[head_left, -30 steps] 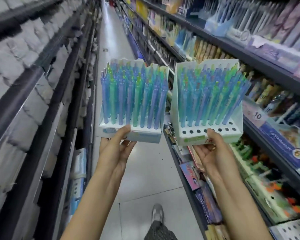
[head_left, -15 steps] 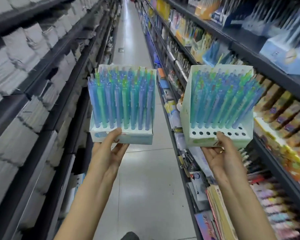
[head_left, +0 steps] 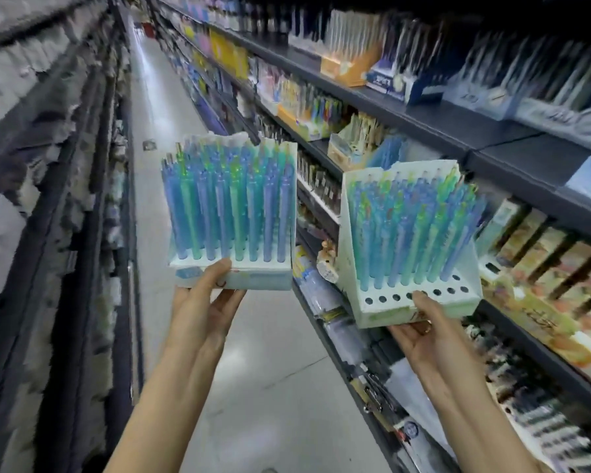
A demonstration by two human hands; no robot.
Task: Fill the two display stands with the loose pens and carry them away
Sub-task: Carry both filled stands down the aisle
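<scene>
Shop shelving runs down both sides of a narrow aisle with a pale tiled floor (head_left: 171, 97) between. Two white display stands are held up in mid-air over the aisle. The left stand (head_left: 234, 279) is packed with upright blue and green pens (head_left: 229, 203), every front hole filled; the left hand (head_left: 202, 308) grips its base, thumb curled over the front edge and fingers underneath. The right stand (head_left: 410, 307) tilts slightly to the right, its pens (head_left: 413, 227) leaning the same way, and a front row of holes sits unfilled. The right hand (head_left: 423, 332) holds it from below, thumb pressed on the front lip, a ring on one finger.

Just behind the right stand, the right-hand shelves (head_left: 423, 121) carry boxed pens and stationery, blurred. The right stand sits near those shelf edges. The left-hand shelves (head_left: 48, 165) hold grey, blurred stock, well apart from the left stand. Open floor stretches ahead between the two stands.
</scene>
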